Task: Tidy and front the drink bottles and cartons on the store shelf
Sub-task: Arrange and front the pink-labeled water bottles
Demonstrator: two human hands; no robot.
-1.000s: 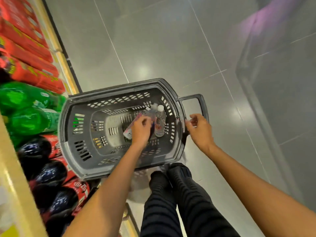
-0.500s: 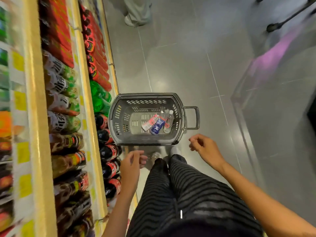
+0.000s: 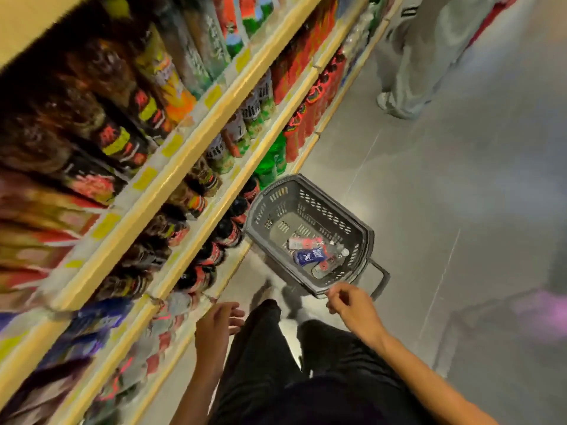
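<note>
Shelves point(image 3: 196, 139) full of drink bottles fill the left side, blurred by motion: dark cola bottles point(image 3: 227, 231) low down, green bottles point(image 3: 270, 164) and red ones point(image 3: 310, 118) further along. A grey basket point(image 3: 362, 240) stands on the floor beside the lowest shelf, holding a blue carton point(image 3: 308, 257), a pink-labelled bottle point(image 3: 302, 242) and a clear bottle point(image 3: 329, 262). My left hand point(image 3: 214, 329) hangs empty near the lowest shelf edge, fingers loosely spread. My right hand point(image 3: 352, 305) hovers just short of the basket's near rim, fingers loosely curled, holding nothing.
Another person's legs in light grey trousers point(image 3: 414, 56) stand further down the aisle by the shelves. My own dark trousers point(image 3: 291, 363) fill the bottom centre. Grey tiled floor point(image 3: 445, 194) stretches to the right of the basket.
Both hands came away from the basket and its contents. The view rose and swung left, bringing the upper shelves into sight. The basket stays on the floor.
</note>
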